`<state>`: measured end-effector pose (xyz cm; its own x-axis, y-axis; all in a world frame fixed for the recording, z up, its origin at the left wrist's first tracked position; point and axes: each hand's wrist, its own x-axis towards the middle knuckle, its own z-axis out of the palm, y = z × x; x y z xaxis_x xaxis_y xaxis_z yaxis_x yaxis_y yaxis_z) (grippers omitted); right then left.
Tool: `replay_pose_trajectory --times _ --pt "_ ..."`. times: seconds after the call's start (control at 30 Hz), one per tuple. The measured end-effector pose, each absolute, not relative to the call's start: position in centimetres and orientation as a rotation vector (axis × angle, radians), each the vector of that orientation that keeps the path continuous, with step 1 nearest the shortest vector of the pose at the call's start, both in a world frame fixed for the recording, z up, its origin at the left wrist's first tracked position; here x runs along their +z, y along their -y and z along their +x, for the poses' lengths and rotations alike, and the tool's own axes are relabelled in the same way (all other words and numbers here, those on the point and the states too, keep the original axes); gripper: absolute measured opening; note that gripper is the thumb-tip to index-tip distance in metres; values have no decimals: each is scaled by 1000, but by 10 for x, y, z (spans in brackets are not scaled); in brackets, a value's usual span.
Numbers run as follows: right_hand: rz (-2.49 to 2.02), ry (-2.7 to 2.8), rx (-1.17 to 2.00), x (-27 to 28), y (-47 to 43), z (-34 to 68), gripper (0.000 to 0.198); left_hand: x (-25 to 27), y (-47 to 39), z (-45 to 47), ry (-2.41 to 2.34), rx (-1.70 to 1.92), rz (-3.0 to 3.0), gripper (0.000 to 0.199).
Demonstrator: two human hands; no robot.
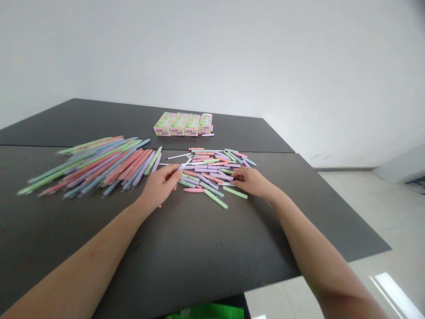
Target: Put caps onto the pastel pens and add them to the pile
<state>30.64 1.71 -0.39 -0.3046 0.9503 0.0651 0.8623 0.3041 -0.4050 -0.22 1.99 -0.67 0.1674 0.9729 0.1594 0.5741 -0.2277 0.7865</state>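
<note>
My left hand (161,184) is closed, thumb and forefinger pinching a thin white pen refill (186,162) that points up and right. Pink tips show below this hand; whether it holds them too I cannot tell. My right hand (250,180) reaches into the right side of a loose pile of pen parts, fingers curled down. What those fingertips grip is hidden; a purple pen barrel (226,177) and a white refill (226,184) lie right at them. Purple, pink, green and blue barrels and caps make up the pile, with a green barrel (215,199) at its near edge.
Many long pastel pens (99,166) lie in a heap on the left of the dark table (199,248). Several pink-and-green boxes (191,125) stand in a row at the back, a purple piece (208,135) beside them. Something bright green (209,311) shows below the near edge.
</note>
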Motion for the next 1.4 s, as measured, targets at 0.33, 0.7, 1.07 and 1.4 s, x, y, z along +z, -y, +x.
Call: replay_pose_trajectory --times 0.33,0.7,1.07,1.4 --pt "-1524 2265 428 -21 -15 273 7 -17 -22 7 -1294 943 1953 40" --pt "-1480 2294 545 -13 -10 284 8 -16 -22 6 -1286 845 2085 38" --pt "-1593 2279 495 -12 -11 285 8 -17 -21 6 -1220 853 2059 35" --pt "-1648 2179 450 0 -9 295 12 -21 -22 4 -1209 869 2093 32"
